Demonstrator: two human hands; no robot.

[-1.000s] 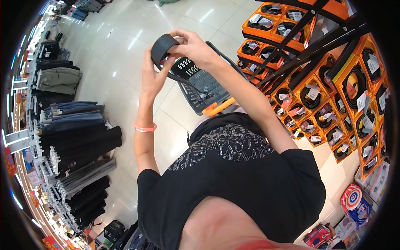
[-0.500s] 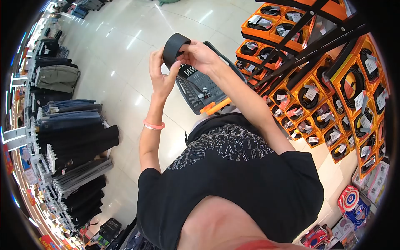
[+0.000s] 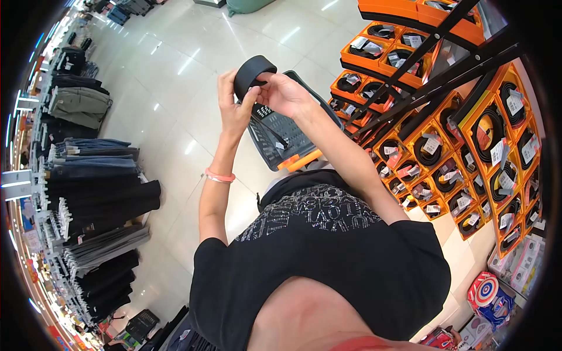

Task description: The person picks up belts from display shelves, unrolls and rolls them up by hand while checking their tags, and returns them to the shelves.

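Note:
A coiled black belt [image 3: 250,72] is held up between my hands in the upper middle of the head view. My left hand [image 3: 233,110], below a coral-coloured bracelet [image 3: 220,176], wraps the coil from its left side. The fingers of my right hand [image 3: 285,96] reach into the coil's right side and grip it; their tips are partly hidden. Beyond and below my hands is a dark grey shopping basket [image 3: 325,105] with an orange handle [image 3: 300,159]. Inside it lies a thin dark strap-like thing [image 3: 270,130].
On the right, a black-framed rack [image 3: 404,76] carries orange trays [image 3: 436,131] of coiled, tagged belts. Trousers [image 3: 105,196] hang along the left. Boxed toys [image 3: 489,292] stand at the lower right. Shiny pale tiles [image 3: 170,99] cover the floor; a green bulky object [image 3: 246,6] sits at the top.
The belt and both hands sit slightly lower and further right in view, and the coil is turned a little. Basket and rack have shifted as the view moved. Both hands keep their hold.

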